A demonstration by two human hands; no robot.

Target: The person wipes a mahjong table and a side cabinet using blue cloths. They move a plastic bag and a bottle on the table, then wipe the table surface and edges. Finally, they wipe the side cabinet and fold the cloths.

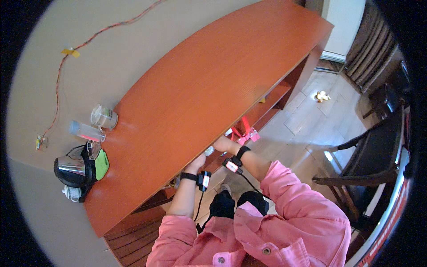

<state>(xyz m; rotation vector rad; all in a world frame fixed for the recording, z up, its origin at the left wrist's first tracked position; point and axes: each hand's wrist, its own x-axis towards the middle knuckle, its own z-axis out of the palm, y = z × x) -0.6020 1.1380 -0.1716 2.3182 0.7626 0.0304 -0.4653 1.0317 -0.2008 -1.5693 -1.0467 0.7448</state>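
Observation:
Both my hands reach under the front edge of a reddish-brown wooden cabinet top [186, 96], into the open shelf below it. My left hand [196, 162] is partly covered by the edge, and its fingers are hidden. Further along, my right hand [223, 144] also has its fingers out of sight under the top. Between the two hands a small, pale, shiny object [209, 151] shows; I cannot tell whether either hand holds it. Beside my right hand, a red ribbon with a pink bow-like piece [249, 135] hangs at the shelf.
On the top's left end stand a lidded clear jar [104, 116], a plastic bottle [87, 131], a green cloth [102, 165] and a black-and-silver kettle-like appliance [71, 170]. A dark armchair [370, 150] is to the right. Pale scraps [322, 96] lie on the floor.

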